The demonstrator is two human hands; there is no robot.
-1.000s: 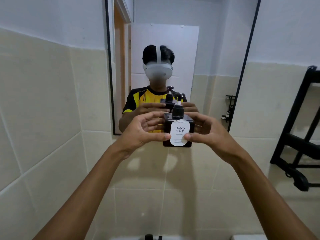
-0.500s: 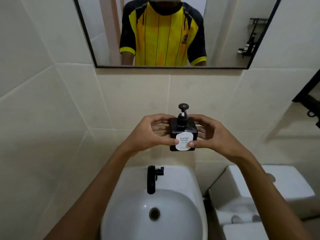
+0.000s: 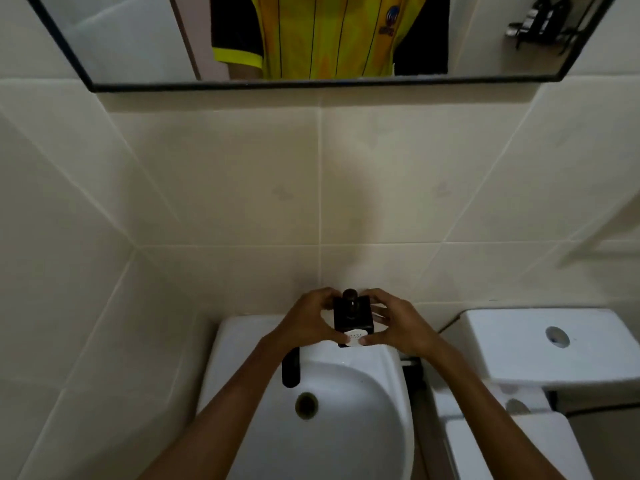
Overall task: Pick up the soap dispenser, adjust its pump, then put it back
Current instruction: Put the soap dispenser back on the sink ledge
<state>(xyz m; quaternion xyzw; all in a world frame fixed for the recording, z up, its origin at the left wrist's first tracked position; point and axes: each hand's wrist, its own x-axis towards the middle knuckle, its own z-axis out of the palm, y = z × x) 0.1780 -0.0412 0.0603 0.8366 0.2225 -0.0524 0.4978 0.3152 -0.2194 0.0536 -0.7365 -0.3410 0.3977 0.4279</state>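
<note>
On my feed the only readable text is on the soap dispenser (image 3: 352, 318): its white label (image 3: 355, 338) carries the word "HAND" in small dark capitals. A second line sits beneath it, but my left hand (image 3: 309, 322) and right hand (image 3: 398, 325) have their thumbs over the label's lower edge, so I cannot read it. In the mirror (image 3: 138, 43), the yellow shirt (image 3: 322, 32) shows a small chest badge (image 3: 388, 26), too blurred to make out.

Both hands (image 3: 353, 323) grip soap dispenser (image 3: 352, 320) over sink (image 3: 381, 393) rim
</note>
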